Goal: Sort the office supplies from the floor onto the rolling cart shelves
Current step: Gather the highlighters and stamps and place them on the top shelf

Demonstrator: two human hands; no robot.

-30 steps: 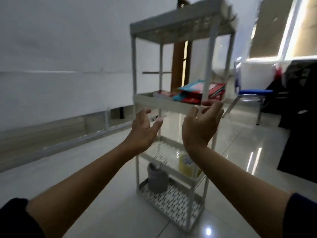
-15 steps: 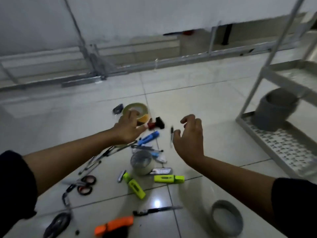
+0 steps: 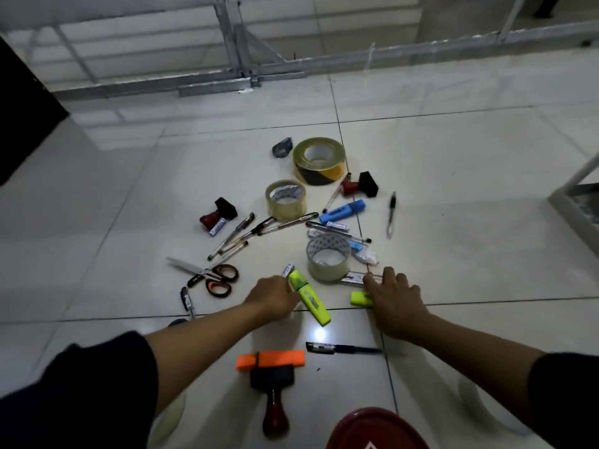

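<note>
Office supplies lie scattered on the white tiled floor. My left hand curls its fingers round the upper end of a yellow-green highlighter. My right hand bends its fingers down over the right end of a second yellow highlighter, just below a clear tape roll. Only a corner of the rolling cart shows at the right edge.
Further out lie a black-yellow tape roll, another clear tape roll, scissors, several pens and a blue highlighter. Near me are an orange highlighter, a wooden-handled stamp, a black pen and a red round object.
My view swung from the cart down to the floor pile. Both hands dropped from the air onto the two yellow highlighters.
</note>
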